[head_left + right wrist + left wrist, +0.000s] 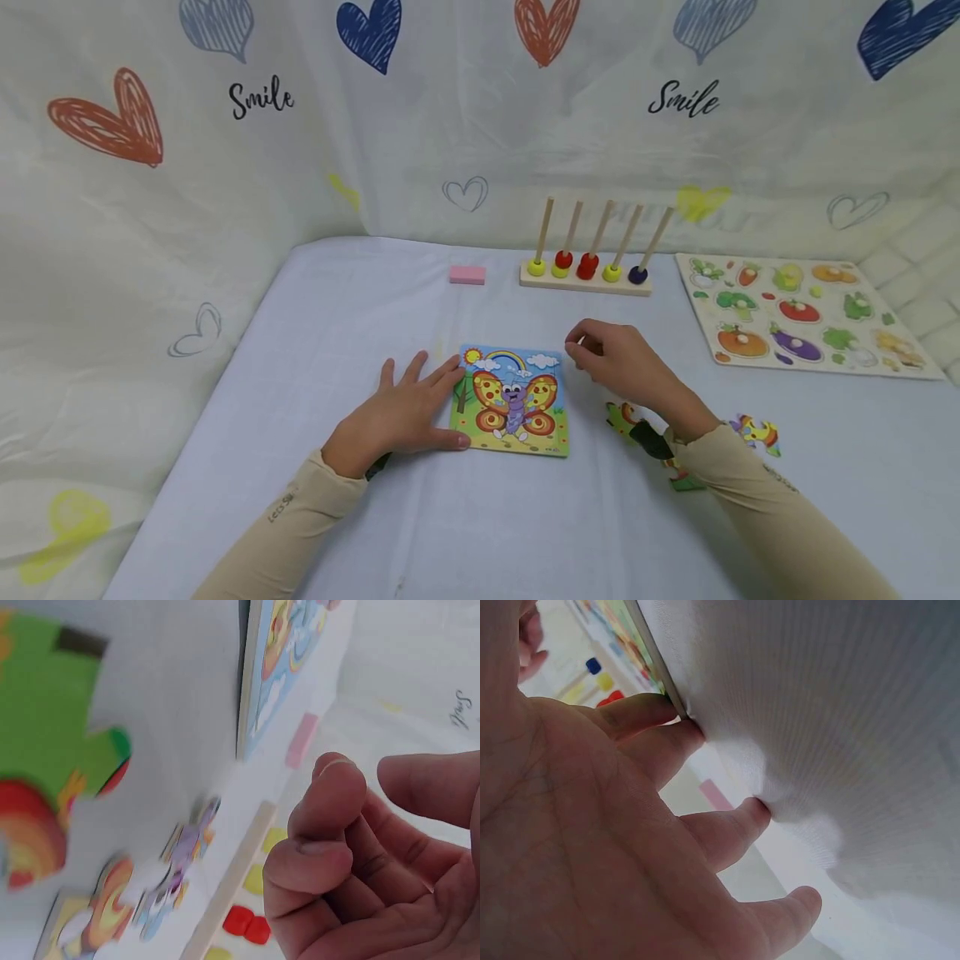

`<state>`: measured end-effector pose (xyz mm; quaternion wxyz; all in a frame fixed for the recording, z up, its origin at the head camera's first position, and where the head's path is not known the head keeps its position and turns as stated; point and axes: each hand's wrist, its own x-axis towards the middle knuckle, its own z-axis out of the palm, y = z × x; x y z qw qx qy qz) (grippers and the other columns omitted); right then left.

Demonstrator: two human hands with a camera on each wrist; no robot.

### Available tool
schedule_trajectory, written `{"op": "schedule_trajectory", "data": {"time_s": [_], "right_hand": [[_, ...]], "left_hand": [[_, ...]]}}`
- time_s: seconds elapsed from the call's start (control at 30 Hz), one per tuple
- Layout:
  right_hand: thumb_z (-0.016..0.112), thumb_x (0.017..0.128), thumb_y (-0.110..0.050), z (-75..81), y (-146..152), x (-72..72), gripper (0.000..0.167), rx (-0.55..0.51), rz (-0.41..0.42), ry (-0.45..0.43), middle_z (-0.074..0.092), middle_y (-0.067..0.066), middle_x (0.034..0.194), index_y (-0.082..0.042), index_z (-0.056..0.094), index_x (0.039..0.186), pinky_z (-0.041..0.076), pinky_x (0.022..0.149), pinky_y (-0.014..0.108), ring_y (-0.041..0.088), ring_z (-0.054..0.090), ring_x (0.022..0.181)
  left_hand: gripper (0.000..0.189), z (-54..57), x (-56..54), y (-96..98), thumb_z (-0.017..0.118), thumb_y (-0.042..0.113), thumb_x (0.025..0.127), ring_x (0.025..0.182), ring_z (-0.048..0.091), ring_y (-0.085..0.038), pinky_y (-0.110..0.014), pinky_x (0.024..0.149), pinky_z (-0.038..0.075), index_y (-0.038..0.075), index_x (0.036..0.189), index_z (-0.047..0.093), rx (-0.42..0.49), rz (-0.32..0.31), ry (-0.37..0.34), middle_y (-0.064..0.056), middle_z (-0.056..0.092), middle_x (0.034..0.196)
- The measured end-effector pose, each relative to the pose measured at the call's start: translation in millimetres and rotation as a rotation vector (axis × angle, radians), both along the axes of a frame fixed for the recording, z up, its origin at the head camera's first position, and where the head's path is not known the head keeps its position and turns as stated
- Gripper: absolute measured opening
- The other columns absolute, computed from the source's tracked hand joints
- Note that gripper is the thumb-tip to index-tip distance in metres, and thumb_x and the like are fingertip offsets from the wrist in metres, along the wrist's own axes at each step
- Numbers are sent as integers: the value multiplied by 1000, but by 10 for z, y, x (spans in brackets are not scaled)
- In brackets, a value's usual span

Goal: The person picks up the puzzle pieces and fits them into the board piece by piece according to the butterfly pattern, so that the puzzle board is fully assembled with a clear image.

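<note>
A square board with a butterfly picture (515, 408) lies flat on the table. My left hand (405, 415) spreads its fingers at the board's left edge; in the left wrist view two fingertips (686, 735) touch that edge and the others rest on the cloth. My right hand (618, 360) is just beyond the board's upper right corner. Its fingers bend loosely, with a gap between thumb and index and nothing held. Loose jigsaw pieces lie below my right forearm: a green piece (45, 697), a purple one (180, 855) and an orange-and-yellow one (94, 922).
Behind the board are a pink block (467, 275) and a bead stacker (585, 282) with upright pegs. A vegetable picture board (806, 333) lies at the back right. A printed cloth (480, 125) hangs behind the white-covered table (337, 333).
</note>
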<state>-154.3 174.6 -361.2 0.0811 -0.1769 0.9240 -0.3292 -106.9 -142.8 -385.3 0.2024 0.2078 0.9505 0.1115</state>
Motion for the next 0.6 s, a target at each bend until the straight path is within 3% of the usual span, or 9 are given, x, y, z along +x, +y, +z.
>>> {"op": "schedule_trajectory", "data": {"time_s": [0.33,0.6], "right_hand": [[71,106,-16,64,275,124,17,-36,10,-3,71,6,92,-3,71,117,54,62,31,19,62,71],[67,108,-19,94,464,206,21,13,-22,-7,72,5,98,-4,71,121,55,68,30,20,62,83]], "left_hand": [[100,14,4,-6,80,60,92,161,9,-46,-78,119,5,15,169,35,-1,-4,1,-1,19,178],[101,18,2,-3,79,61,91,162,9,-46,-78,120,6,16,169,34,-9,-5,0,0,18,179]]}}
